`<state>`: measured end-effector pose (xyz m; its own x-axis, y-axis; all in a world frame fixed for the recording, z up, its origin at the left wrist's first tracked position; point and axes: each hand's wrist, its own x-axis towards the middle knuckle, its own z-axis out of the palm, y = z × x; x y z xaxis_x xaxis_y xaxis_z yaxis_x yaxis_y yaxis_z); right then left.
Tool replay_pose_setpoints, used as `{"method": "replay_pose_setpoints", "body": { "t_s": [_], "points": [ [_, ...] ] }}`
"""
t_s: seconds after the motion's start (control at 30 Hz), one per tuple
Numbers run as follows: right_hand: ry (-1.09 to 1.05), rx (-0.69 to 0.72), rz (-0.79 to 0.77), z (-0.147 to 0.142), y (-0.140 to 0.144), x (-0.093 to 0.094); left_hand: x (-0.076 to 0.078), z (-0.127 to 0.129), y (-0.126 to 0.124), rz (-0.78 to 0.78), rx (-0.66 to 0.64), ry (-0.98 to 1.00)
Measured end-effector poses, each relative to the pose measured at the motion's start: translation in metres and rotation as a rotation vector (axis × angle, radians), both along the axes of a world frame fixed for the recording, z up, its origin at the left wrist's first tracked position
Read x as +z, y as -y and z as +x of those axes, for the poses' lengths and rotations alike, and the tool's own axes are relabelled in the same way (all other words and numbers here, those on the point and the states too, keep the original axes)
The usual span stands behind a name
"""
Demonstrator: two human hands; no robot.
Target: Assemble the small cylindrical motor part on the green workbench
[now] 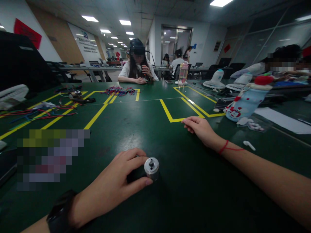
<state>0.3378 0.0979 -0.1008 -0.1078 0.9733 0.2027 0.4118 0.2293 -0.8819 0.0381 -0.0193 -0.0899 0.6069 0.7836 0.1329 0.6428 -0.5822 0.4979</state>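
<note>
A small silver cylinder that looks like an electric motor (151,165) stands upright on the green table, its round end with a short shaft facing up. My left hand (123,171) has it between the thumb and fingers. A black band sits on that wrist. Farther off and to the right, my right hand (198,127) rests near the yellow tape corner. Its thumb and forefinger are pinched together, and anything between them is too small to make out. A red string circles the right wrist.
Bundles of coloured wires (119,91) lie at the far left, beside more loose wires (46,111). Yellow tape (167,110) marks the table. On the right are a blue bottle (247,100), a white earbud (249,145) and white paper (284,120). Across the table sits a person (138,66).
</note>
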Motion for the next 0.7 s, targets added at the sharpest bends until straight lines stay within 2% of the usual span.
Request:
{"method": "replay_pose_setpoints", "body": {
  "t_s": [0.13,0.23,0.37,0.43,0.5,0.6,0.7],
  "points": [
    [0.060,0.062,0.009,0.000,0.005,0.002,0.005,0.001,0.003,-0.012,-0.003,0.002],
    [0.127,0.124,0.027,-0.010,0.018,0.010,0.008,-0.001,0.005,-0.004,0.001,0.002],
    [0.189,0.281,0.065,-0.042,0.050,0.023,0.009,-0.007,0.008,0.005,-0.004,0.004],
    [0.153,0.418,0.165,-0.063,0.069,0.029,0.008,-0.012,0.007,0.016,-0.001,0.009],
    [0.098,0.486,0.240,-0.081,0.084,0.033,0.005,-0.017,0.007,0.029,-0.001,0.013],
    [0.111,0.516,0.313,-0.095,0.096,0.035,0.000,-0.023,0.006,0.043,-0.007,0.007],
    [0.147,0.522,0.336,-0.095,0.098,0.035,-0.002,-0.024,0.007,0.061,-0.011,0.003]
  ]
}}
